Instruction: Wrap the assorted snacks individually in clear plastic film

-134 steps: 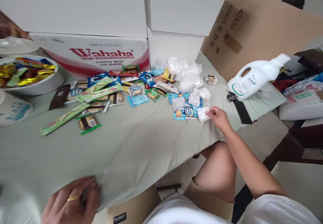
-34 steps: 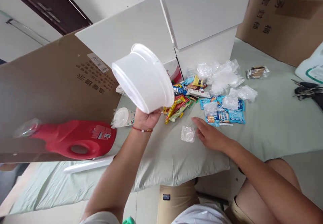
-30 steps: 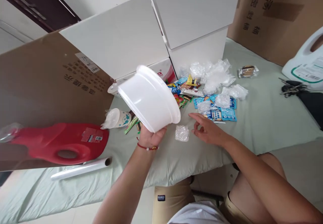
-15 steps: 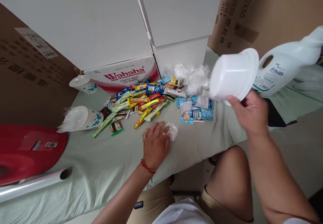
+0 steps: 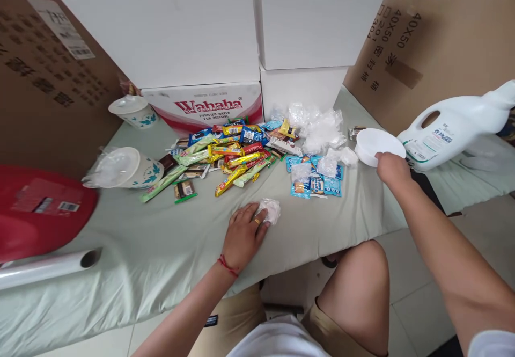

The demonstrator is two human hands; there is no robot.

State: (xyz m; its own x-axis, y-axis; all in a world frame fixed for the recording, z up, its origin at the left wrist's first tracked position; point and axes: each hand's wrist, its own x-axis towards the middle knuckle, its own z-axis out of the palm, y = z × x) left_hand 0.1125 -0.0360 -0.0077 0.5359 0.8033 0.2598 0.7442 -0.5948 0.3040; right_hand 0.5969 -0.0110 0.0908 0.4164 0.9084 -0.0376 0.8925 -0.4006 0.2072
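Note:
My left hand (image 5: 245,229) lies flat on the cloth with its fingers stretched forward. Its fingertips and thumb touch a crumpled wad of clear plastic film (image 5: 270,211). Over on the right, my right hand (image 5: 393,170) grips the near edge of a white plastic bowl (image 5: 378,141), which sits low at the cloth. Between the hands lie blue snack packets (image 5: 316,185) with bits of film on them. A pile of wrapped snack bars (image 5: 237,158) in yellow, green, red and blue spreads beyond my left hand.
Crumpled film (image 5: 322,131) lies against the white boxes. A detergent bottle (image 5: 454,126) leans right of the bowl. Two paper cups (image 5: 147,172) stand left, near a red container (image 5: 44,212) and a film roll (image 5: 48,268). A Wahaba-type carton (image 5: 201,102) backs the pile.
My right hand has brought the bowl down from a raised, tilted position to the cloth near the bottle. My left hand stays by the film wad. The view has shifted slightly.

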